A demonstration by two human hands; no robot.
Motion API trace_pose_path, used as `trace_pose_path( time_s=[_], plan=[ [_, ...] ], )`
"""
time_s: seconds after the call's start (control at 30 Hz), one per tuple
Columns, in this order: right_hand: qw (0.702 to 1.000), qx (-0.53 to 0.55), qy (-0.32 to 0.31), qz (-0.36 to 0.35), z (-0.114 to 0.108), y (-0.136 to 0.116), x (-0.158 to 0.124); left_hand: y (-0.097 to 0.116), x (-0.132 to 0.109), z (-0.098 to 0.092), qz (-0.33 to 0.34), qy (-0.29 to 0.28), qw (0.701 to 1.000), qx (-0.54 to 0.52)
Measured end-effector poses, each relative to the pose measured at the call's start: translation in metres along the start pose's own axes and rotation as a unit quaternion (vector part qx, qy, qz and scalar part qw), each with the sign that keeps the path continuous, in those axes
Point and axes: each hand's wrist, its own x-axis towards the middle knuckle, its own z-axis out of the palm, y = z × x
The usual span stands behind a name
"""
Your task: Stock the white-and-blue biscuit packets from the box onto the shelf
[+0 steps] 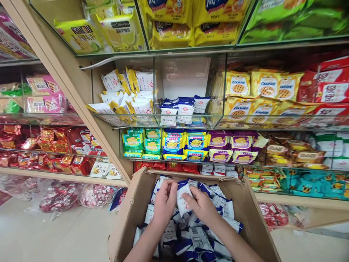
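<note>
A small white snack packet (184,201) with blue ends and a red mark is held up over an open cardboard box (257,214). My right hand (202,203) grips its right side, thumb across the front. At its upper left edge, my left hand (166,199) has its fingers curled and pinched together; the fingertips are partly hidden. Beneath both hands, the box holds many loose packets (200,238) of the same white and blue kind. Straight ahead, a glass shelf compartment carries a small stack of matching packets (184,111).
White and yellow packets (141,82) fill the compartment to the left, and yellow cookie packs (240,85) the one to the right. Soda biscuit packs (196,142) line the shelf below. Clear glass dividers and front lips (191,122) edge the compartments. Bagged goods (58,194) lie on the floor at left.
</note>
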Motion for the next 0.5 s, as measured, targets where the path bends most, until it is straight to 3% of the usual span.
trace_pose_path(
  time_s=[0.1, 0.17, 0.27, 0.33, 0.5],
  plan=[
    [0.998, -0.026, -0.047, -0.037, -0.006, 0.007, -0.003, 0.002, 0.001, -0.009, 0.009, -0.16, 0.987, -0.015],
    [0.999, 0.049, -0.012, -0.008, 0.0, 0.012, -0.005, 0.005, 0.0, -0.01, 0.005, -0.194, 0.981, 0.008],
    [0.971, 0.211, 0.082, 0.082, 0.017, 0.02, -0.005, 0.006, -0.005, -0.003, -0.015, -0.085, 0.996, 0.016],
    [0.95, 0.253, 0.145, 0.116, 0.026, 0.023, -0.003, 0.006, -0.009, 0.004, -0.037, -0.029, 0.999, -0.026],
    [0.943, 0.215, 0.219, 0.131, 0.026, 0.021, 0.002, 0.002, -0.014, 0.013, -0.065, -0.012, 0.996, -0.06]
  ],
)
